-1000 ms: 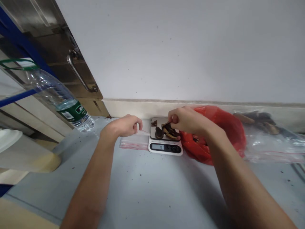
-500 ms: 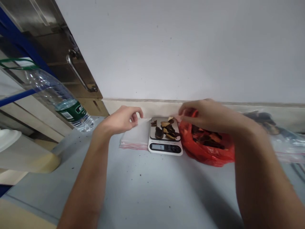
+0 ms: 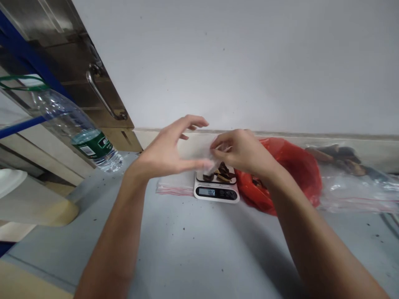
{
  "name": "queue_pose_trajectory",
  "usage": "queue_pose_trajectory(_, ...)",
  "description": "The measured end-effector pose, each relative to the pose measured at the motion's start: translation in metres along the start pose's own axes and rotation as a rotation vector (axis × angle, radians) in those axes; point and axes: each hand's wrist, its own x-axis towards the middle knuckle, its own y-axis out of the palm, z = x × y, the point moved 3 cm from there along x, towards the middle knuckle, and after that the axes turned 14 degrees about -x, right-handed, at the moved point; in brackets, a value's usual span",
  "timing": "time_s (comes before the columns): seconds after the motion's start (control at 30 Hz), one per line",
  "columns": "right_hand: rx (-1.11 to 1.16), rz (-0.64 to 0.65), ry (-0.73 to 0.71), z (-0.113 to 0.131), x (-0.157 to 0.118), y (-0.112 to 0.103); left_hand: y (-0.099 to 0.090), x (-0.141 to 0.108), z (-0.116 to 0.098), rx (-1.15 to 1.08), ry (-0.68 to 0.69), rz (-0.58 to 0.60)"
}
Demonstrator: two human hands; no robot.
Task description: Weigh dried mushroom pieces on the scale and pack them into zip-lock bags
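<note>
A white digital scale [image 3: 216, 193] bears several dark dried slices [image 3: 224, 174], and its display seems to read 102. Above its left part, my left hand [image 3: 170, 151] is spread with thumb and fingers apart. My right hand [image 3: 241, 149] is closed over the back of the scale, pinching a thin clear plastic bag [image 3: 215, 160] whose edges are blurred. Flat clear bags with red seal lines [image 3: 176, 185] lie left of the scale. The red plastic bag [image 3: 299, 164], with dark slices inside, stands to the right, partly behind my right forearm.
A large water bottle [image 3: 90, 143] and a pale container [image 3: 34, 201] are at the left. Filled clear bags [image 3: 349, 178] lie at the far right. A white wall [image 3: 249, 70] rises behind the grey table [image 3: 187, 253].
My left hand has risen, moved right and opened. My right hand has moved left from the red bag to above the scale with a clear bag. The reading has changed.
</note>
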Motion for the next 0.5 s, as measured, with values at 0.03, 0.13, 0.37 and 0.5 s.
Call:
queue_pose_trajectory(0.03,0.033,-0.022,-0.012,0.0,0.0,-0.001,0.003,0.0,0.001,0.005,-0.022,0.095)
queue_pose_trajectory(0.13,0.177,0.044,-0.07,0.002,-0.001,0.001,0.01,0.0,0.006,0.007,-0.063,0.269)
queue_pose_trajectory(0.37,0.165,0.091,0.09,-0.017,-0.002,0.0,0.007,0.002,0.016,0.104,-0.207,0.229)
queue_pose_trajectory(0.5,-0.187,0.19,0.187,-0.035,-0.001,0.005,0.001,-0.003,0.028,0.25,-0.461,0.285)
